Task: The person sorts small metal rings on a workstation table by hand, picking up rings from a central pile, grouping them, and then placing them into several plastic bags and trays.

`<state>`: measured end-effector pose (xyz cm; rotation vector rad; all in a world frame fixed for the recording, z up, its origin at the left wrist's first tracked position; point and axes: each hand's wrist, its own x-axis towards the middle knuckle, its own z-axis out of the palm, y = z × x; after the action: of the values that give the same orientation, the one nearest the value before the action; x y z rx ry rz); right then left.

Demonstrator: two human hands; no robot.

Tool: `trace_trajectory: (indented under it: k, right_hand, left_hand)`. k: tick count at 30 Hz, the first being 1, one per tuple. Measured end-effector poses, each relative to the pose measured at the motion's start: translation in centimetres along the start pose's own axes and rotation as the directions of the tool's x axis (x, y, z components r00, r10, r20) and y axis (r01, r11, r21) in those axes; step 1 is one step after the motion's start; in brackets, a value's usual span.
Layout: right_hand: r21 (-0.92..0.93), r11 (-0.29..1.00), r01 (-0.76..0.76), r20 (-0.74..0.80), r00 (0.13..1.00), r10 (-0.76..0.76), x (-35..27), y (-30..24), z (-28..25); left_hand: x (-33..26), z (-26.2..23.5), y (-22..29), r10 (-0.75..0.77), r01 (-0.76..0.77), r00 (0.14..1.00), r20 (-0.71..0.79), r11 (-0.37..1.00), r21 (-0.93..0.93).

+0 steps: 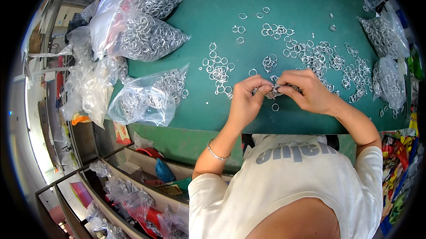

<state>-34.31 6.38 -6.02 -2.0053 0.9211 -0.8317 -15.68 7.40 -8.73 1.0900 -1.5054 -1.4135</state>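
Observation:
My left hand (247, 99) and my right hand (309, 91) meet near the front edge of the green table (199, 117). Thumbs and fingertips of both are pinched together on a few silver metal rings (274, 89); how the rings are joined is too small to tell. One loose ring (275, 107) lies just below the fingertips. Above them sits a small cluster of rings (269, 62). A loose group of rings (219, 71) is left of my left hand, and a larger spread of rings (318, 57) lies beyond my right hand.
Large clear bags full of rings (151, 39) crowd the far left. Nearer, an open plastic bag (144, 101) spills rings. Two more filled bags (385, 37) stand along the right edge. Below the table at left is a drawer or shelf (146, 161) with bagged items.

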Motion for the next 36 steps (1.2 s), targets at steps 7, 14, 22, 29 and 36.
trace_trajectory:
  k: [7, 14, 22, 29, 36]
  right_hand:
    - [0.019, 1.000, 0.005, 0.026, 1.000, -0.006, 0.7, -0.1, -0.2]
    - [-0.022, 1.000, 0.007, 0.131, 0.991, -0.004, 2.2, -2.1, -1.9]
    - [0.434, 0.789, -0.434, 0.258, 0.899, 0.353, 3.7, -0.6, -3.5]
    - [0.919, 0.000, -0.395, 0.331, 0.770, 0.545, 0.2, 5.2, -0.5]
    - [0.744, 0.385, -0.547, 0.289, 0.782, 0.553, 0.8, 5.0, 0.8]
  left_hand:
    - [0.2, 0.0, 0.1, 0.129, -0.118, 0.989, -0.068, 0.981, 0.152]
    - [1.5, -1.0, -0.6, 0.224, -0.184, 0.973, -0.053, 0.895, 0.405]
    - [1.6, -1.1, -3.0, 0.075, -0.041, 0.994, -0.085, 0.934, 0.354]
    - [-1.7, 0.8, -2.2, 0.188, -0.115, 0.978, -0.086, 0.841, 0.529]
    - [-1.1, -5.9, -4.0, 0.123, 0.333, 0.860, -0.496, 0.601, 0.727]
